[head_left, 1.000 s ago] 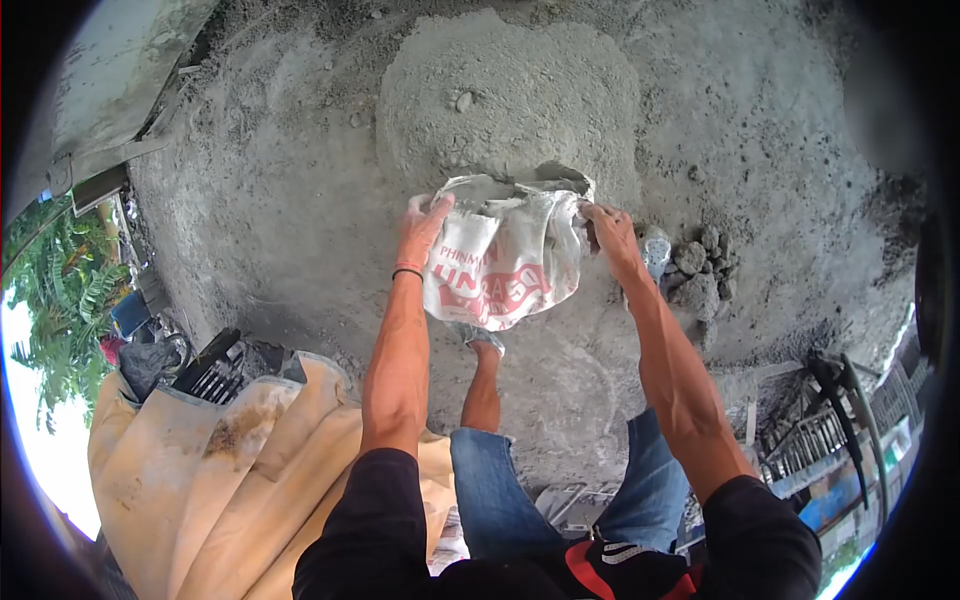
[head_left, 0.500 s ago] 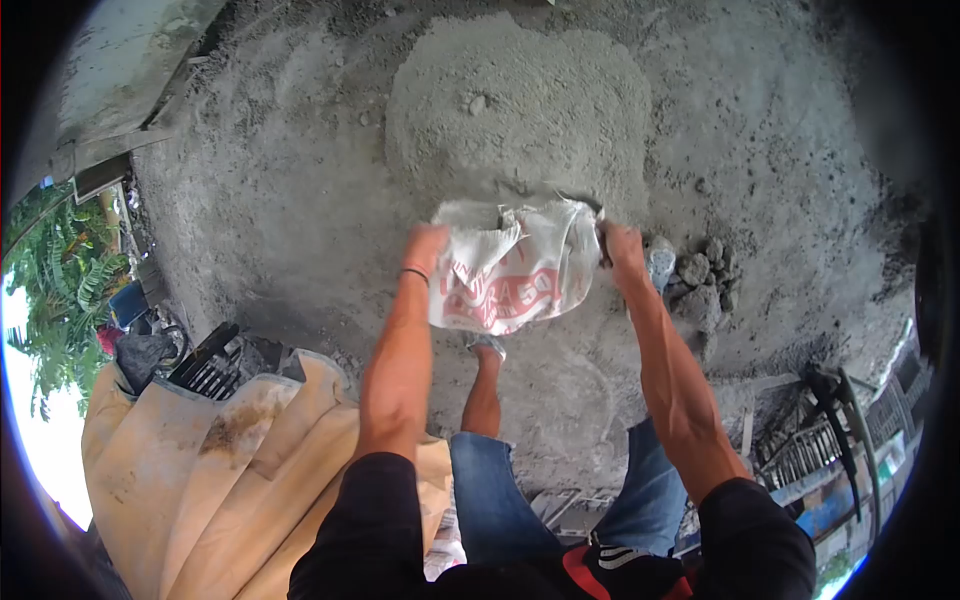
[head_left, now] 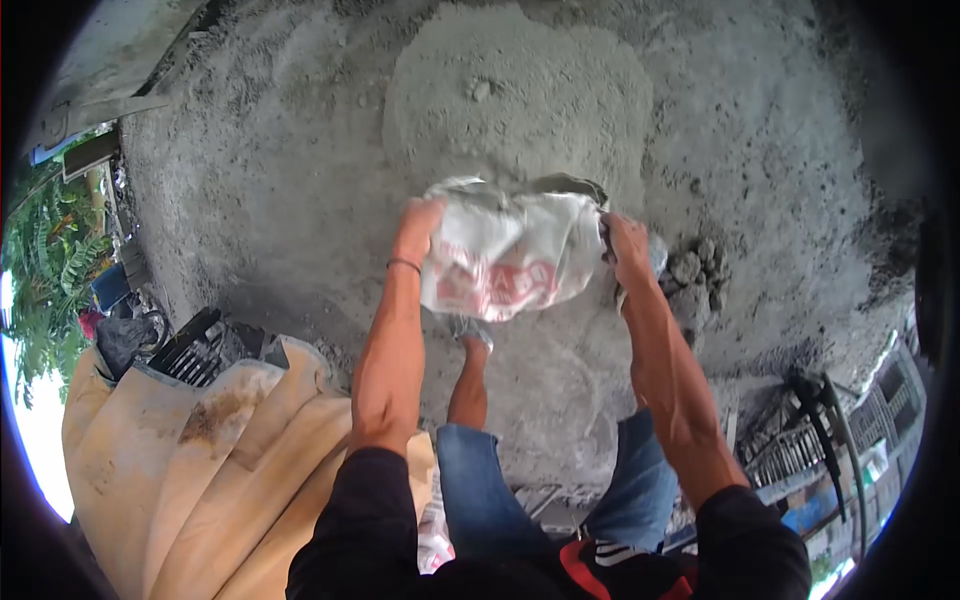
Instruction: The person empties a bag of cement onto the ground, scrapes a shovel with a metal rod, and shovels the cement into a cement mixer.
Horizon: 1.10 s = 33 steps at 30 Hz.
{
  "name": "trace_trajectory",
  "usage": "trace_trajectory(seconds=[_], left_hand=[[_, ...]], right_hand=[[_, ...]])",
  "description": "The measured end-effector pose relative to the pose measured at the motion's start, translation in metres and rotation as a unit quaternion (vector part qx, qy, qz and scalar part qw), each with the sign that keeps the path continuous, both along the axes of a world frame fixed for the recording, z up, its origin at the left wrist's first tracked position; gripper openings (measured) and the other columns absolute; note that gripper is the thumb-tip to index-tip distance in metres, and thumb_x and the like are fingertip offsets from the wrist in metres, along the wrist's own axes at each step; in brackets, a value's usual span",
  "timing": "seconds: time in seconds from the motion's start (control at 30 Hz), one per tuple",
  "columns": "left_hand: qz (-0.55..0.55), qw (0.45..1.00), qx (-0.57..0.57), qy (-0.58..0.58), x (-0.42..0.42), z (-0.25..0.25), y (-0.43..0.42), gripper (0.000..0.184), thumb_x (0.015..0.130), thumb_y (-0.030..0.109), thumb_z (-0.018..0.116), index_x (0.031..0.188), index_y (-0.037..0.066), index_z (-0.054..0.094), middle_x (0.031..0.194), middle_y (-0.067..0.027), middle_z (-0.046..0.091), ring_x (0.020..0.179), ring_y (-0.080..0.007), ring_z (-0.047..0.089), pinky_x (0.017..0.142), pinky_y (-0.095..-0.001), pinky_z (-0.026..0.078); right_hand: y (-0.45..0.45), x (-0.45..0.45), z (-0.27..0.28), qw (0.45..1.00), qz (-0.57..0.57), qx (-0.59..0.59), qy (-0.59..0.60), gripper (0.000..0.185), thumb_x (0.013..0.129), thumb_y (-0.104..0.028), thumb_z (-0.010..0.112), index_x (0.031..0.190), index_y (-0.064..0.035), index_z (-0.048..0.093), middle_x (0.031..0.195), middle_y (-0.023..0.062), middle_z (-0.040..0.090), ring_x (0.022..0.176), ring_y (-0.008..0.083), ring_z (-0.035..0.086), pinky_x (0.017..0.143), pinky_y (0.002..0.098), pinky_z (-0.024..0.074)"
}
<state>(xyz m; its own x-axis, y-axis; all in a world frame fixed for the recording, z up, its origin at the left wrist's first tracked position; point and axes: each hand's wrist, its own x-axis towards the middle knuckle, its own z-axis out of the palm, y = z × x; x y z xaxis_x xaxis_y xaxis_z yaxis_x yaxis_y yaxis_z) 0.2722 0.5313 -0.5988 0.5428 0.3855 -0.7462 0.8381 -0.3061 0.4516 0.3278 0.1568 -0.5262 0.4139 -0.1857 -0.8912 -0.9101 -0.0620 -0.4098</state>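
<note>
A white woven sack (head_left: 510, 255) with red printing hangs between my two hands, in front of my legs. My left hand (head_left: 418, 230) is closed on its left upper edge, and my right hand (head_left: 627, 245) grips the right upper corner. The mouth of the sack gapes a little at the top, with a dark fold near the right corner. How full it is, I cannot tell. Just beyond the sack lies a broad mound of grey powdery material (head_left: 520, 95), with a small stone (head_left: 481, 91) on top.
Several rocks (head_left: 688, 270) lie on the dusty floor (head_left: 270, 200) beside my right hand. A stained tan tarp (head_left: 220, 450) covers something at lower left. Slatted crates (head_left: 790, 455) and hoses stand at lower right. A pale slab (head_left: 110, 60) juts in at upper left.
The sack has risen slightly and its mouth has changed shape, with the rim now more spread. Both hands keep their hold; the left has moved a little up and left.
</note>
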Motion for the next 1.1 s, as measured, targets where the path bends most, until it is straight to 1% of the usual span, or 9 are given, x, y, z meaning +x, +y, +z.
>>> trace_trajectory(seconds=[0.07, 0.13, 0.2, 0.3, 0.5, 0.67, 0.83, 1.0, 1.1], left_hand=[[0.087, 0.990, -0.109, -0.017, 0.017, 0.015, -0.008, 0.041, 0.077, 0.024, 0.061, 0.087, -0.016, 0.061, 0.075, -0.0157, 0.066, 0.074, -0.0258, 0.067, 0.061, -0.0412, 0.049], [-0.074, 0.994, 0.081, 0.006, 0.023, 0.036, -0.027, 0.045, 0.081, 0.027, 0.058, 0.092, -0.016, 0.061, 0.079, -0.0175, 0.066, 0.082, -0.0217, 0.065, 0.069, -0.0371, 0.050], [0.004, 0.994, -0.017, 0.111, 0.011, 0.107, -0.039, 0.052, 0.086, 0.037, 0.063, 0.101, -0.013, 0.064, 0.088, -0.0132, 0.068, 0.090, -0.0169, 0.062, 0.077, -0.0317, 0.049], [0.202, 0.949, -0.230, -0.071, 0.009, 0.128, -0.031, 0.057, 0.086, 0.048, 0.069, 0.109, -0.004, 0.067, 0.097, -0.0084, 0.068, 0.085, -0.0131, 0.061, 0.075, -0.0324, 0.051], [-0.011, 0.974, -0.183, -0.132, -0.048, 0.173, -0.024, 0.052, 0.090, 0.047, 0.066, 0.112, -0.001, 0.066, 0.098, -0.0051, 0.069, 0.089, -0.0096, 0.057, 0.080, -0.0287, 0.047], [0.078, 0.958, -0.162, -0.224, -0.095, 0.178, -0.035, 0.050, 0.098, 0.045, 0.053, 0.111, -0.002, 0.066, 0.097, -0.0048, 0.069, 0.089, -0.0111, 0.057, 0.079, -0.0302, 0.047], [0.314, 0.907, -0.129, -0.248, -0.152, 0.197, -0.044, 0.061, 0.100, 0.050, 0.045, 0.098, -0.007, 0.065, 0.087, -0.0071, 0.067, 0.080, -0.0136, 0.055, 0.074, -0.0341, 0.047], [0.401, 0.892, -0.066, -0.200, -0.238, 0.174, -0.109, 0.061, 0.100, 0.050, 0.044, 0.096, -0.007, 0.065, 0.085, -0.0092, 0.067, 0.079, -0.0157, 0.055, 0.070, -0.0357, 0.046], [0.389, 0.895, 0.098, -0.196, -0.287, 0.194, -0.169, 0.052, 0.100, 0.043, 0.047, 0.092, -0.006, 0.064, 0.078, -0.0112, 0.066, 0.073, -0.0190, 0.054, 0.089, -0.0343, 0.045]], right_hand=[[-0.008, -0.008, -0.026, 0.994, 0.089, -0.016, -0.058, 0.028, 0.091, -0.024, 0.055, 0.077, -0.0024, 0.065, 0.064, 0.0070, 0.058, 0.051, 0.0162, 0.055, 0.046, 0.0320, 0.0436], [-0.019, 0.002, -0.061, 0.962, 0.222, -0.037, -0.154, 0.028, 0.094, -0.026, 0.051, 0.084, -0.0040, 0.066, 0.067, 0.0065, 0.059, 0.053, 0.0157, 0.055, 0.048, 0.0297, 0.0445], [-0.017, -0.009, -0.009, 0.987, 0.135, 0.031, -0.080, 0.035, 0.095, -0.035, 0.052, 0.097, -0.0026, 0.067, 0.078, 0.0074, 0.063, 0.061, 0.0179, 0.057, 0.050, 0.0281, 0.0447], [-0.005, 0.004, 0.013, 0.998, 0.054, 0.037, -0.005, 0.055, 0.090, -0.051, 0.058, 0.110, -0.0006, 0.067, 0.090, 0.0104, 0.065, 0.075, 0.0207, 0.059, 0.068, 0.0318, 0.0468], [0.046, -0.030, 0.054, 0.973, 0.166, -0.020, -0.162, 0.058, 0.086, -0.047, 0.069, 0.116, 0.0016, 0.064, 0.098, 0.0095, 0.065, 0.091, 0.0202, 0.059, 0.082, 0.0342, 0.0450], [0.073, -0.089, 0.030, 0.933, -0.239, 0.142, -0.228, 0.018, 0.094, -0.024, 0.061, 0.098, -0.0068, 0.062, 0.087, 0.0039, 0.060, 0.083, 0.0173, 0.059, 0.076, 0.0314, 0.0453], [0.076, -0.129, 0.010, 0.910, -0.302, 0.177, -0.220, 0.017, 0.091, -0.020, 0.065, 0.099, -0.0056, 0.062, 0.089, 0.0026, 0.058, 0.079, 0.0162, 0.058, 0.072, 0.0329, 0.0485], [0.025, -0.166, 0.007, 0.950, -0.209, 0.156, -0.171, 0.011, 0.089, -0.013, 0.062, 0.096, -0.0044, 0.061, 0.084, 0.0026, 0.058, 0.074, 0.0174, 0.059, 0.063, 0.0334, 0.0490], [-0.041, -0.200, -0.027, 0.949, 0.117, 0.038, -0.291, 0.023, 0.090, -0.020, 0.061, 0.105, -0.0025, 0.061, 0.093, 0.0067, 0.061, 0.084, 0.0222, 0.061, 0.071, 0.0352, 0.0509]])
